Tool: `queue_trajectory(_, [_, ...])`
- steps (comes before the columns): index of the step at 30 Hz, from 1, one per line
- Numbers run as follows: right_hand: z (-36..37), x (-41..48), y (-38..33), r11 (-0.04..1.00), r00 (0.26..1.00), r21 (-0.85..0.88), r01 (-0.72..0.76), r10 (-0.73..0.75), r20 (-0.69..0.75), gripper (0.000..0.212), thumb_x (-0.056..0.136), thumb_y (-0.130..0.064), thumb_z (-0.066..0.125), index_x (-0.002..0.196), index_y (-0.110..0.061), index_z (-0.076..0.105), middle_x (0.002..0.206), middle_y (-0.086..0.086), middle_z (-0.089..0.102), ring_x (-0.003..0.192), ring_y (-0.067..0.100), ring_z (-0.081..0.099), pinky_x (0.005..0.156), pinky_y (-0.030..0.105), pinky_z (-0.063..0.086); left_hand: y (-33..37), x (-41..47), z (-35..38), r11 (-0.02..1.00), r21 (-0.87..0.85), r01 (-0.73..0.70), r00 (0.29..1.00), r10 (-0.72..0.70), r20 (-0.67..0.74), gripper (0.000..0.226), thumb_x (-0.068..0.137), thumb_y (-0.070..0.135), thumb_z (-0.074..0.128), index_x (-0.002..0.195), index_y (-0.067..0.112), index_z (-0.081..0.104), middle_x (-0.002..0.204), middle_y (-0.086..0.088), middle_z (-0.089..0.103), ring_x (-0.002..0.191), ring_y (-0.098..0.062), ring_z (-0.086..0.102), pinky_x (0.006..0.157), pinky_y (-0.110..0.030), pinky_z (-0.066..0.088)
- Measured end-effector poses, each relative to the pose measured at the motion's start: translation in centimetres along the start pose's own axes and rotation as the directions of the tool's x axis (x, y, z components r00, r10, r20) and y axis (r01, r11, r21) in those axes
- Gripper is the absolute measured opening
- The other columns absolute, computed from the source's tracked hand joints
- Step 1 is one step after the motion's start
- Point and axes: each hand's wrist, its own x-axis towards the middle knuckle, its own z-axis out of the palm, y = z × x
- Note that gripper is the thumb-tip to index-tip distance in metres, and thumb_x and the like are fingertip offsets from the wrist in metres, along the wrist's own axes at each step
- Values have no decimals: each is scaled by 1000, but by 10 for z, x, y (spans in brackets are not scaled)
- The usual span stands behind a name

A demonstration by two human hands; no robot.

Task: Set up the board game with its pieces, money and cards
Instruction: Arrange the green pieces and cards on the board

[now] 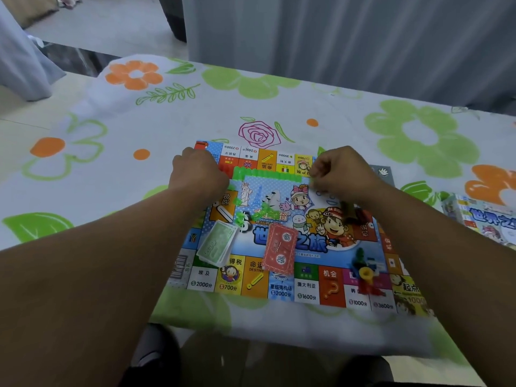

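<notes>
Two hands, both curled, work over the far half of the printed cardboard game board [306, 286].

The left hand [199, 174] is knuckles up with its fingers tucked under. It butts against the left end of the bright green plastic strip of small houses [268, 175]. We cannot tell whether it grips that end.

The right hand [344, 175] has its fingertips bunched just beside the strip's right end. We cannot tell whether they pinch anything.

The strip lies flat between the two grips, its long axis running hand to hand. We judge that the next move is to snap houses off. Each hand is equally near an end.

Toward us from the left grip:
- loose green house pieces [239, 216]
- then the stack of pale green paper money [215, 244]

Toward us from the strip's middle:
- the red card deck [279, 251]

Toward us from the right grip:
- the cluster of coloured plastic pawns [363, 270]
</notes>
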Motion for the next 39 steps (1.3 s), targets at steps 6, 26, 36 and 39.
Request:
queue_trajectory(6, [10,9,-2,979,995,-191,67,-80,-61,16,80,-2,77,96,-4,75,98,12,72,94,28,65,79,31,50,1,0,0,1000,-3,4,1000,-4,-3,41,88,22,61,127,10,62,125,-13,55,117,-34,50,86,-41,50])
queue_trajectory(26, [15,12,-5,988,998,-154,29,-36,-45,18,78,1,78,92,-8,72,92,6,66,94,28,65,84,38,55,1,-3,-2,1000,-7,4,1000,-4,3,44,89,23,61,131,10,60,128,-14,54,120,-34,50,92,-44,52])
queue_trajectory(36, [16,14,-2,987,998,-154,38,-45,-41,21,77,4,77,94,-7,73,98,9,69,95,28,65,84,38,55,1,-3,-3,1000,-19,4,1000,-3,13,43,88,22,63,129,11,60,127,-13,54,119,-33,50,92,-45,53])
queue_trajectory(39, [16,15,-1,988,998,-149,42,-48,-41,22,79,7,72,94,-8,73,97,8,68,94,27,64,83,36,54,1,-3,-3,1000,-22,4,1000,-3,17,43,88,23,63,129,10,60,127,-13,55,118,-33,51,92,-46,54])
